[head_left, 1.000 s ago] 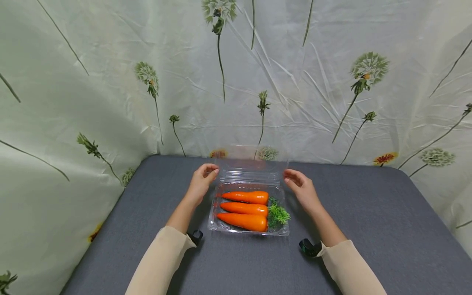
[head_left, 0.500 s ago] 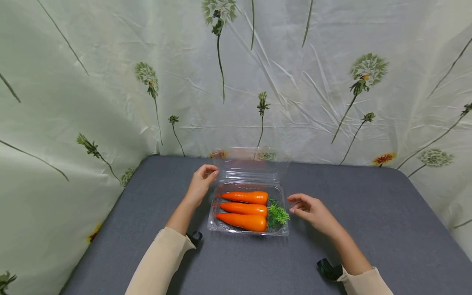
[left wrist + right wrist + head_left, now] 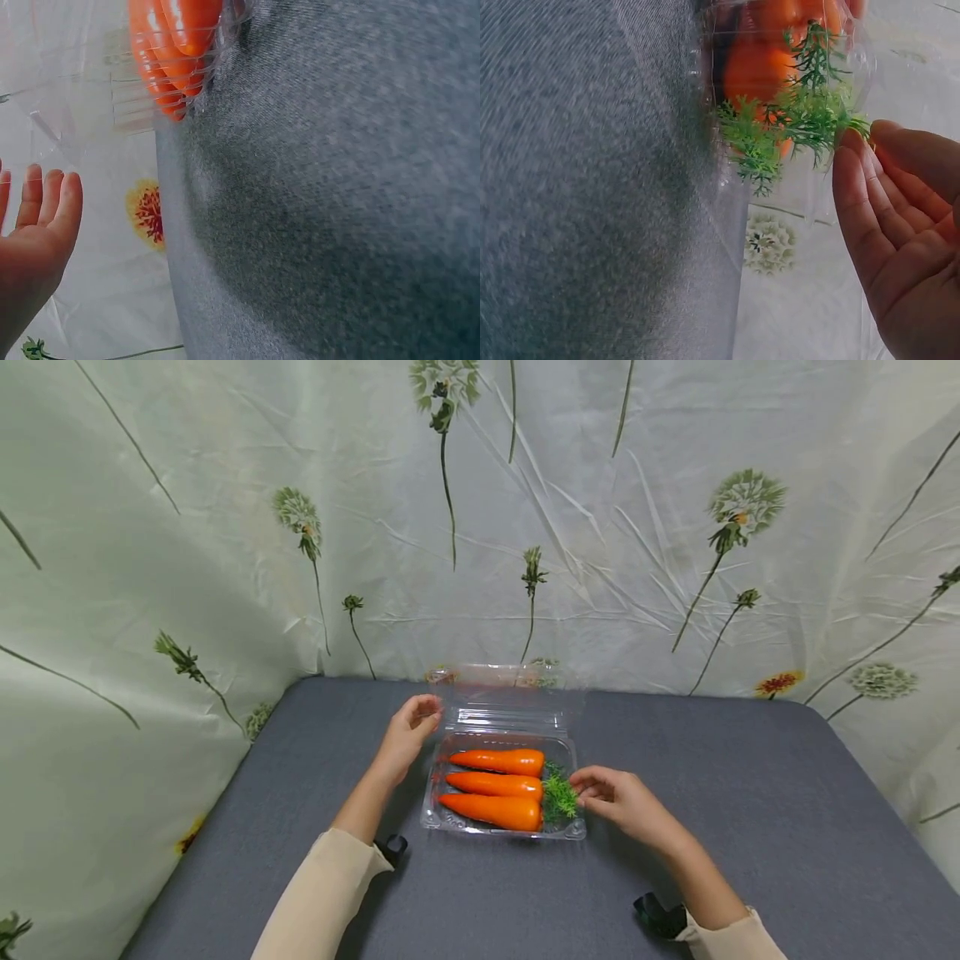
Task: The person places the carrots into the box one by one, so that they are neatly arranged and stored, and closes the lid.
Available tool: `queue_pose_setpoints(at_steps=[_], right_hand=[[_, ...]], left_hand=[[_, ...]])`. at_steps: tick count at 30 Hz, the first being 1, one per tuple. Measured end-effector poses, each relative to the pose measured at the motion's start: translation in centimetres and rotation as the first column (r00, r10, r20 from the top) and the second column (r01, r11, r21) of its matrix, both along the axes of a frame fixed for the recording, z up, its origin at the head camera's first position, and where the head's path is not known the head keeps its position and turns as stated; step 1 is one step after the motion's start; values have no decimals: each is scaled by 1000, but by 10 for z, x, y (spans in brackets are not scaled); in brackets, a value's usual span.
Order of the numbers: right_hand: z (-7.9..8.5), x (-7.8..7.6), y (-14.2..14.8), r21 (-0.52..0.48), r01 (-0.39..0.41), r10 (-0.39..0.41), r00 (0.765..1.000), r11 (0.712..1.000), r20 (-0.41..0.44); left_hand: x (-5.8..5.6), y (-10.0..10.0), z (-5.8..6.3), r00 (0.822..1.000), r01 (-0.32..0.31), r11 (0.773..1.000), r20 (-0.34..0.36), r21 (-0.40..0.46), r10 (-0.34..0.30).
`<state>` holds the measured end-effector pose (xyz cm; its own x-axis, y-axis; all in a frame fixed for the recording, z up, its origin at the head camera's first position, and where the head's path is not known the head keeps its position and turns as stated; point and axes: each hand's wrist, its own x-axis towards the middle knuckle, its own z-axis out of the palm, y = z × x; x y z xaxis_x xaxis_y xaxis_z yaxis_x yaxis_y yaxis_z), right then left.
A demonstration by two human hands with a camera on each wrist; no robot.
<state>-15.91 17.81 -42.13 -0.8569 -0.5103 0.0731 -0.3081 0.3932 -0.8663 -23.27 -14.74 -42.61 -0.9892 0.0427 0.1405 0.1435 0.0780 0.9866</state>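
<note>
A clear plastic clamshell box (image 3: 501, 837) lies with its lid (image 3: 510, 693) raised at the back. Three glossy orange carrots (image 3: 491, 811) lie side by side in it, tips to the left. Their green carrot tops (image 3: 558, 797) bunch at the box's right side. My right hand (image 3: 618, 802) pinches the edge of these leaves between thumb and forefinger; in the right wrist view the leaf tips (image 3: 853, 120) show at the fingertips. My left hand (image 3: 405, 735) is beside the lid's left edge. Its fingers (image 3: 67, 202) are fairly straight in the left wrist view; whether they touch the lid I cannot tell.
A grey cloth-covered table (image 3: 750, 810) carries the box. Behind it and to the left hangs a pale curtain (image 3: 600, 527) with a flower print. A dark wrist strap (image 3: 660, 917) shows at the right sleeve and another (image 3: 392, 850) at the left.
My right hand has left the lid's right side, come down toward me, then moved left to the carrot tops. The lid has tipped slightly lower. My left hand has barely moved.
</note>
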Motion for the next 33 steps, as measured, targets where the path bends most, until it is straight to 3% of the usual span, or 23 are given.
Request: queue_pose_setpoints(at_steps=[5,9,15,19,23,26,29,33], right_hand=[[2,2,-2,1,7,-7,999,1000,33],[4,4,-2,-34,19,-17,999,999,51],[4,5,0,-136,56,-40,992,989,119],[6,7,-2,-118,117,-96,981,986,171],[5,8,-3,-95,145,-121,967,985,225],[2,9,0,-125,108,-75,968,986,241],[-1,9,2,-161,79,-37,967,984,252],[-7,10,0,-196,100,-44,961,975,273]], left_hand=[[6,-5,1,998,64,998,-9,-5,-64],[13,-8,3,998,59,998,32,-2,-59],[23,-11,5,996,66,993,59,-98,-61],[29,-11,4,994,109,983,39,-149,-105],[43,-8,16,991,130,976,47,-172,-124],[46,-8,13,991,129,975,51,-179,-122],[43,-12,1,991,132,970,39,-205,-127],[48,-15,-5,988,155,960,45,-234,-149]])
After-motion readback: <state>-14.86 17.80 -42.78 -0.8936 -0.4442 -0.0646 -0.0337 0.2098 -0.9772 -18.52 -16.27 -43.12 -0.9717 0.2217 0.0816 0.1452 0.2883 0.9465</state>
